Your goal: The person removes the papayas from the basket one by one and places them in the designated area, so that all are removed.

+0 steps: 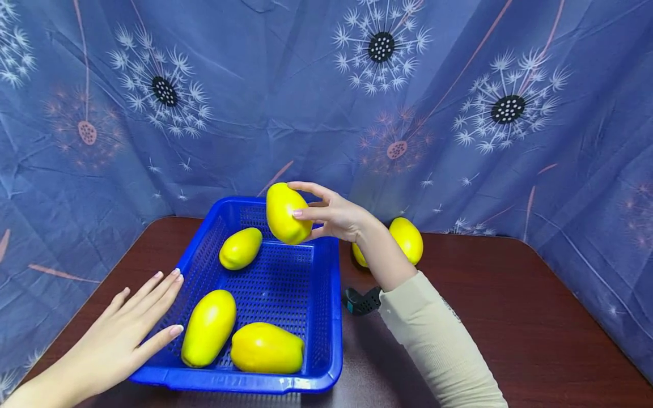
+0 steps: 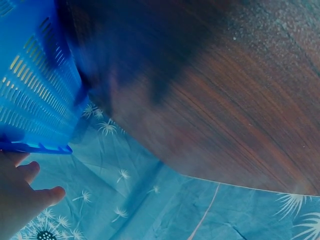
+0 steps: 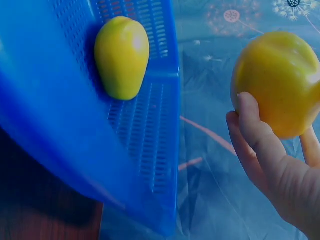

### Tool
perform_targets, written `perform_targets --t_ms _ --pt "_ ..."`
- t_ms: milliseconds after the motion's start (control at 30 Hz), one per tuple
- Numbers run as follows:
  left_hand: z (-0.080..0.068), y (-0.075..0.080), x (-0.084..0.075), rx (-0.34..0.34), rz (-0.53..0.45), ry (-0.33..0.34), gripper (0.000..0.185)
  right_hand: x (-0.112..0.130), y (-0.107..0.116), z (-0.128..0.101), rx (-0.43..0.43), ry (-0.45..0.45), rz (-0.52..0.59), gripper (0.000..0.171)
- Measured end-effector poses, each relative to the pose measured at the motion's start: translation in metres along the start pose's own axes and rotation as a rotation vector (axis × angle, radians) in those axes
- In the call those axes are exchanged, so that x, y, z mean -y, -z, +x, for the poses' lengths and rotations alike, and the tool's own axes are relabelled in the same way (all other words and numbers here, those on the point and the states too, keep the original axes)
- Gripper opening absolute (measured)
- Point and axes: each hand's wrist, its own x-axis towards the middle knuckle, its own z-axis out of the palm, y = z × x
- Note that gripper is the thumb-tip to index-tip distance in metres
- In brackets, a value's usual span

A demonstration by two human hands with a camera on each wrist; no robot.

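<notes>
— Yellow fruit [image 1: 285, 214] up in the air, over the far right corner of the blue basket [image 1: 326, 317]. Held by the right hand [image 1: 334, 215], fingers [image 1: 306, 213] curled round its right side, thumb on top.

— And the other hand?

— Left hand [image 1: 127, 334] flat and loose, fingers [image 1: 158, 294] straight and a bit spread, right at the near left wall of the basket. Touching the rim or just beside it, hard to tell. Holding nothing.

— Which way up, that held fruit?

— Long way nearly up and down, top leaning a little to the left. Narrow end up, fat end down.

— More inside the basket?

— Three more. Small one [image 1: 241, 248] near the far left, lying slanted. Long one [image 1: 209, 327] at the near left, slanted too. Fat one [image 1: 267, 348] at the near middle, lying sideways, touching the long one or very close.

— Anything outside?

— One more yellow fruit [image 1: 408, 238] on the surface [image 1: 510, 317], behind the right arm, near the back edge. Black strap thing [image 1: 363, 300] under the right wrist. Pale sleeve [image 1: 433, 340] on that arm.

— And all around?

— Dark red-brown wood surface with round corners. Blue cloth [image 1: 285, 90] hung behind and at the sides, with white dandelion puffs on it.
</notes>
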Motion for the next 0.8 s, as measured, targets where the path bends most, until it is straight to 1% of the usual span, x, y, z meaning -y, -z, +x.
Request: perform_targets --t_ms 233,433,633,800 --pt "0.0 0.0 0.0 0.016 -0.001 0.011 0.071 0.003 0.014 -0.013 -0.078 0.006 0.015 0.059" --pt "0.0 0.001 -0.001 0.019 0.009 0.015 0.071 0.004 0.025 -0.026 -0.099 0.024 0.059 0.059" --pt "0.001 0.001 -0.001 0.017 0.0 0.015 0.07 0.008 0.036 -0.04 -0.124 0.053 0.063 0.059" --pt "-0.001 0.001 -0.001 0.011 -0.002 0.008 0.07 0.009 0.046 -0.05 -0.155 0.054 0.063 0.058"
